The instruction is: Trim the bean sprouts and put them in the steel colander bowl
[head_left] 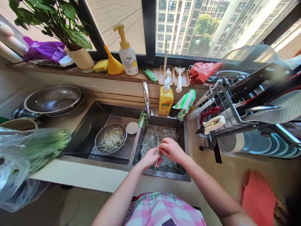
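Note:
Over the right sink basin (183,138), my left hand (150,158) is closed on a few thin pale sprouts (156,163) that hang below its fingers. My right hand (171,148) touches it from the right, its fingertips pinched on the same sprouts. Beneath both hands a mass of sprouts (150,136) lies in the basin. In the left basin (86,131) stands a round metal bowl (97,142) holding more sprouts, with a white round disc (132,128) beside it.
A faucet (146,97) and a yellow soap bottle (166,100) stand behind the sinks. Bagged greens (44,146) lie on the left counter, near metal pans (53,99). On the right are a rack of utensils (225,103) and plates (261,144). A funnel (114,64) sits on the sill.

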The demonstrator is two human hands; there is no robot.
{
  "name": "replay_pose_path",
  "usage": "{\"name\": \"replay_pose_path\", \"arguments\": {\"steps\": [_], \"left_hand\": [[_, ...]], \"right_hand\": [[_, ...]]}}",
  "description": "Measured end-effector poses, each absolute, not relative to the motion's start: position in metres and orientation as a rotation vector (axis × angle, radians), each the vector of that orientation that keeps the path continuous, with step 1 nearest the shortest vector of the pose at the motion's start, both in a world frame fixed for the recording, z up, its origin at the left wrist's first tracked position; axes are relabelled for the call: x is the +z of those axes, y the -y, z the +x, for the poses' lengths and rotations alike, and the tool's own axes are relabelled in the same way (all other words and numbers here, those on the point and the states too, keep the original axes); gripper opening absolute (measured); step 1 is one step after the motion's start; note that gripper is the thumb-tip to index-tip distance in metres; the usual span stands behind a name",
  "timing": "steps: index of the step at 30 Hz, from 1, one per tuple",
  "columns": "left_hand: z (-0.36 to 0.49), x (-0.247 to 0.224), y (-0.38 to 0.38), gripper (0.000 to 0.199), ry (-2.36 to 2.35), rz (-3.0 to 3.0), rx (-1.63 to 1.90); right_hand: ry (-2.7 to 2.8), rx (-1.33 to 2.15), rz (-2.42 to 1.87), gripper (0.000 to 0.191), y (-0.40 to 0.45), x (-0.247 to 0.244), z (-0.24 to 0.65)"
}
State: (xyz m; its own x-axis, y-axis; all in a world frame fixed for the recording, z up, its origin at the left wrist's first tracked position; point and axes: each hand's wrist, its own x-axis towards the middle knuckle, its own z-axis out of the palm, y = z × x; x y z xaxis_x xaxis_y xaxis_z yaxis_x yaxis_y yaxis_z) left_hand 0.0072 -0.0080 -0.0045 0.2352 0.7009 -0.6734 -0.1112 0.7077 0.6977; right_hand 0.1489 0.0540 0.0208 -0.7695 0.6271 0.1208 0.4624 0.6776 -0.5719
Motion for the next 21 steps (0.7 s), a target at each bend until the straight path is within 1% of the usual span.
{"name": "replay_pose_path", "arguments": {"steps": [4,7,12,17,19,21], "left_hand": [[0.006,-0.006,0.01,0.024,-1.228,0.613,0.603],[0.006,-0.01,0.011,0.02,-1.244,0.691,0.621],[0.007,-0.011,0.011,0.008,-1.386,0.835,0.598],[0.009,-0.015,0.01,0.008,-1.435,0.873,0.566],[0.009,-0.017,0.01,0.01,-1.429,0.854,0.531],[0.009,-0.019,0.01,0.014,-1.382,0.783,0.527]], "right_hand": [[2.701,0.651,-0.86,0.013,-0.057,0.022,0.149],[2.772,0.619,-0.835,0.01,-0.058,0.023,0.149],[2.743,0.654,-0.887,0.002,-0.052,0.017,0.148],[2.554,0.785,-0.971,0.009,-0.041,0.003,0.146],[2.394,0.833,-1.008,0.013,-0.039,-0.001,0.144],[2.175,0.894,-1.052,0.012,-0.041,-0.005,0.144]]}}
